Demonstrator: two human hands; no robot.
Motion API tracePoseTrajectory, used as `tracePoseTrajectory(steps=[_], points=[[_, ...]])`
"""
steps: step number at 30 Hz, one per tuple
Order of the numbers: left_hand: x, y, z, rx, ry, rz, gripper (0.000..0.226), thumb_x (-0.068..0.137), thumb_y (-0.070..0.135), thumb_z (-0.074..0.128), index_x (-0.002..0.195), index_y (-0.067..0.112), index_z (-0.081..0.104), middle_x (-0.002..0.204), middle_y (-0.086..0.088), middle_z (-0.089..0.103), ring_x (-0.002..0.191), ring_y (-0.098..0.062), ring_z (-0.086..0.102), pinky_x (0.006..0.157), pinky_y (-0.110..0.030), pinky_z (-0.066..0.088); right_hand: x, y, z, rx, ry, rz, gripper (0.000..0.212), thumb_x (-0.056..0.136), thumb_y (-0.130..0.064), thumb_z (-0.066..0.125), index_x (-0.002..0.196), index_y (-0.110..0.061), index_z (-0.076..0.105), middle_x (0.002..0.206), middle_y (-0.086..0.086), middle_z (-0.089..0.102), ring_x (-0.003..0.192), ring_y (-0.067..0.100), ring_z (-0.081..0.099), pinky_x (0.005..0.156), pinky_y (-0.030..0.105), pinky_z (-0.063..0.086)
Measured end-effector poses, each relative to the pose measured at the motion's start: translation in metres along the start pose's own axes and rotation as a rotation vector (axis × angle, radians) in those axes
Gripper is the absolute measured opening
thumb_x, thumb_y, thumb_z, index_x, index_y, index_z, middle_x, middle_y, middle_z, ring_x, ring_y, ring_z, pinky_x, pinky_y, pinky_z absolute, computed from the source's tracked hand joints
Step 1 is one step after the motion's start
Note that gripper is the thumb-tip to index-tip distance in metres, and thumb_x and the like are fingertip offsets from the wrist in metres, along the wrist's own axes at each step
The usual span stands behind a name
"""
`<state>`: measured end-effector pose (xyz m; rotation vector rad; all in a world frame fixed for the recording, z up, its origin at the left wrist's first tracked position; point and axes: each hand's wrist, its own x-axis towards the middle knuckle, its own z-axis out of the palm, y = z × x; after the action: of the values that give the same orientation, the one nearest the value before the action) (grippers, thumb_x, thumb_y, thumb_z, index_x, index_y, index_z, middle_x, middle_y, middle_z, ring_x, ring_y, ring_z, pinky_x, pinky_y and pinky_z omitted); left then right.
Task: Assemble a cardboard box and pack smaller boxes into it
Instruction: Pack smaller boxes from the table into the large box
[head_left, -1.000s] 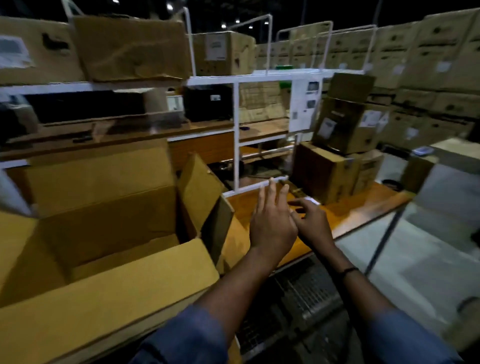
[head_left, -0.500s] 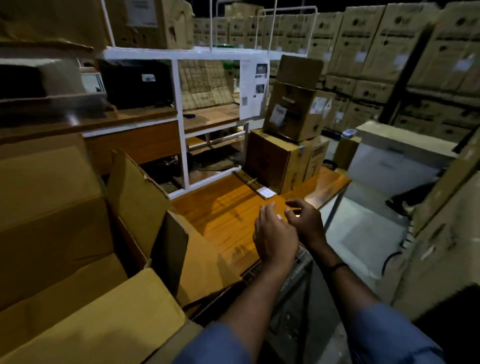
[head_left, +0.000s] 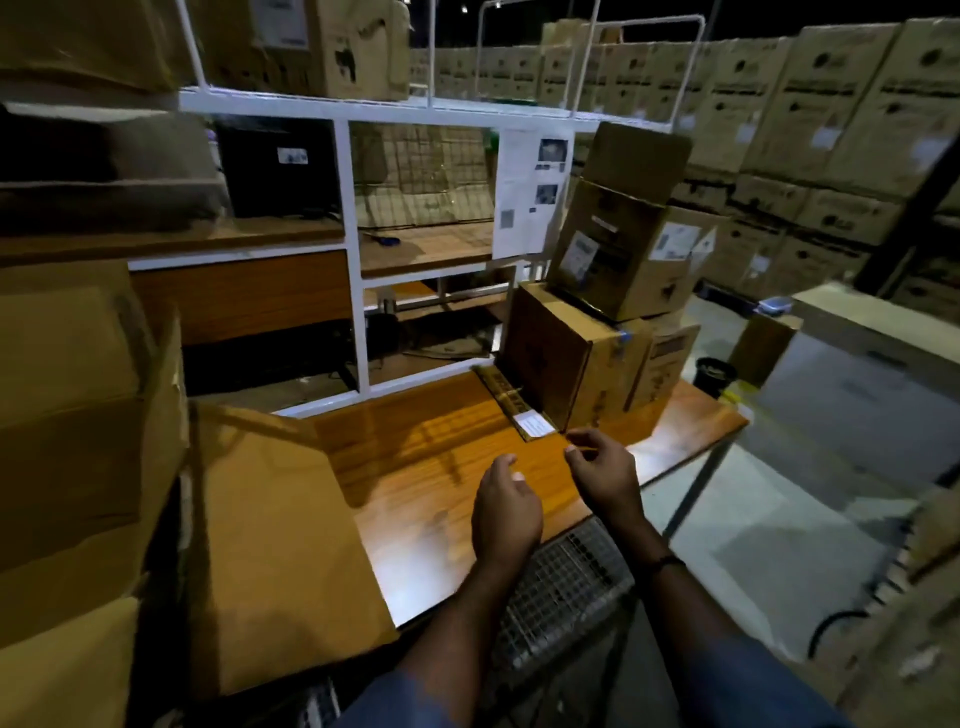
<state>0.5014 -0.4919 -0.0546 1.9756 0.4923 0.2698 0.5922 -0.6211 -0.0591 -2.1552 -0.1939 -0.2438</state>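
**Status: box erected, packing not yet started (judged).**

1. At 9 o'clock from the hands, the box (head_left: 78, 415) is standing on the table (head_left: 426, 441) with its top open. One flap (head_left: 275, 545) is hanging outward and lying over the table's near edge. Most of the box's inside is falling outside the view, and no small box is showing in the part that can be seen.
2. The left hand (head_left: 506, 506) is hovering over the table with its fingers loosely curled, gripping nothing.
3. The right hand (head_left: 605, 475) is hovering just beside it at 2 o'clock, thumb and forefinger slightly parted, with nothing visible between them.
4. At 1 o'clock from the hands, the small boxes (head_left: 550, 353) are sitting stacked at the table's far end. Neither hand is touching them. A white label (head_left: 535, 425) is lying on the table between the right hand and the stack.

Remaining, as judged: moving the small boxes from 1 o'clock into the box at 9 o'clock, then folding the flaps down.
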Motion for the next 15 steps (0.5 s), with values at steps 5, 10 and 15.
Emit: tracePoseTrajectory(steps=[5, 10, 15], points=[[0.034, 0.008, 0.021, -0.037, 0.041, 0.036, 0.033, 0.109, 0.032, 0.041, 0.140, 0.038, 0.052, 0.133, -0.001, 0.064, 0.104, -0.026, 0.066, 0.083, -0.041, 0.056, 0.053, 0.013, -0.004, 0.088, 0.022, 0.018, 0.020, 0.099, -0.020, 0.066, 0.118, -0.015, 0.073, 0.107, 0.002, 0.074, 0.102, 0.019, 0.068, 0.075, 0.028, 0.046], [0.103, 0.001, 0.037, -0.065, 0.129, 0.134, 0.031, 0.111, 0.029, 0.041, 0.136, 0.032, 0.059, 0.135, 0.003, 0.064, 0.119, -0.021, 0.060, 0.090, -0.034, 0.050, 0.111, 0.033, 0.006, 0.185, 0.086, -0.041, 0.022, 0.100, -0.017, 0.065, 0.121, -0.017, 0.072, 0.108, -0.003, 0.069, 0.102, 0.013, 0.064, 0.071, 0.018, 0.045], [0.188, -0.004, 0.091, -0.161, 0.112, 0.261, 0.033, 0.111, 0.024, 0.041, 0.138, 0.023, 0.060, 0.135, 0.000, 0.065, 0.119, -0.020, 0.060, 0.082, -0.026, 0.041, 0.162, 0.080, 0.023, 0.206, 0.210, -0.135, 0.021, 0.099, -0.017, 0.065, 0.118, -0.021, 0.072, 0.111, -0.005, 0.071, 0.104, 0.009, 0.065, 0.081, 0.023, 0.050]])
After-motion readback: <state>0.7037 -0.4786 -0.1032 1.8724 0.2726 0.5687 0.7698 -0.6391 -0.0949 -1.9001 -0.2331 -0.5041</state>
